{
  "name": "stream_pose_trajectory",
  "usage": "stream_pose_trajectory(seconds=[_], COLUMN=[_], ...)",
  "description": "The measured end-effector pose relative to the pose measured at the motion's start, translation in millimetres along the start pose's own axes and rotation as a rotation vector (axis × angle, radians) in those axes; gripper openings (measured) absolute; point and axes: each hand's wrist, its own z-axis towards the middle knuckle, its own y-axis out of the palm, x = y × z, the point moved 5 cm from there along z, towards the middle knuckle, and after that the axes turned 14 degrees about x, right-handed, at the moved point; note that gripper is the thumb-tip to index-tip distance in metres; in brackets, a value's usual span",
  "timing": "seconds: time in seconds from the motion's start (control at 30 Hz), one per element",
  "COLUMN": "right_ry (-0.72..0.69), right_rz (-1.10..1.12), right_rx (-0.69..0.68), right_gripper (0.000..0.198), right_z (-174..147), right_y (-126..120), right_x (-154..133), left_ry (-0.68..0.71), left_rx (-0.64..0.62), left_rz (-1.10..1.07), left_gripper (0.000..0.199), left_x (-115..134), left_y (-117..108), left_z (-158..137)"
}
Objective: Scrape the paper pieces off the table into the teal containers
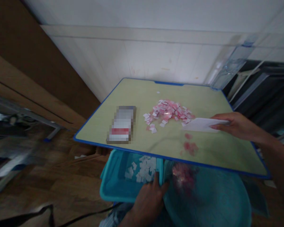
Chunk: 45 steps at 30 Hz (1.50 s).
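Note:
At the right of the board, my right hand (236, 125) pinches a flat white card (201, 125), its far edge touching or nearly touching a pile of small pink-and-white square pieces (168, 110). Below the board's near edge, my left hand (150, 197) is closed around the rim between two teal containers. A rectangular teal basin (113, 189) lies left of that rim, with small white squares (145, 170) in it. On the right is a round teal tub (222, 198), where reddish pieces in clear plastic (184, 178) lie partly blurred.
The blue-edged yellow board (137, 91) stands against a white wall. On its left side lies a phone-like object (121, 124), pixelated. A clear plastic bottle (234, 66) is at the back right corner. Pink smears (190, 147) mark the board's front. A black strap (85, 216) crosses the lower left.

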Motion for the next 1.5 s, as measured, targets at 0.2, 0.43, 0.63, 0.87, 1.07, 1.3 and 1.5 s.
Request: stream_pose_trajectory(seconds=[0.2, 0.43, 0.63, 0.87, 1.07, 1.3, 1.5], right_ry=[0.065, 0.066, 0.082, -0.027, -0.154, -0.024, -0.008], right_rz=[-0.057, -0.079, -0.121, -0.087, -0.004, -0.11, -0.08], right_rx=[-0.016, -0.035, 0.017, -0.028, -0.026, 0.103, 0.02], right_gripper=[0.03, 0.026, 0.026, 0.028, 0.028, 0.026, 0.023], right_z=[-5.7, -9.6, -13.6, -5.9, 8.3, -4.4, -7.9], right_y=[-1.0, -5.8, -10.1, 3.8, 20.7, 2.6, 4.4], right_x=[13.8, 10.5, 15.9, -7.6, -22.9, 7.8, 4.1], left_ry=[-0.005, -0.021, -0.017, -0.013, 0.001, 0.003, 0.001], left_rx=[-0.014, -0.034, -0.056, -0.04, -0.04, -0.032, -0.029], left_rz=[-0.008, -0.009, -0.01, 0.001, -0.002, 0.015, -0.011], left_gripper=[0.048, 0.051, 0.053, 0.054, 0.052, 0.051, 0.055], left_x=[0.1, 1.0, 0.9, 0.4, -0.6, -0.9, -0.4], left_y=[-2.2, -5.6, -4.1, -1.6, -1.3, 0.9, -1.1], left_z=[-0.6, -0.1, -0.7, -1.1, -1.0, -2.0, -0.9])
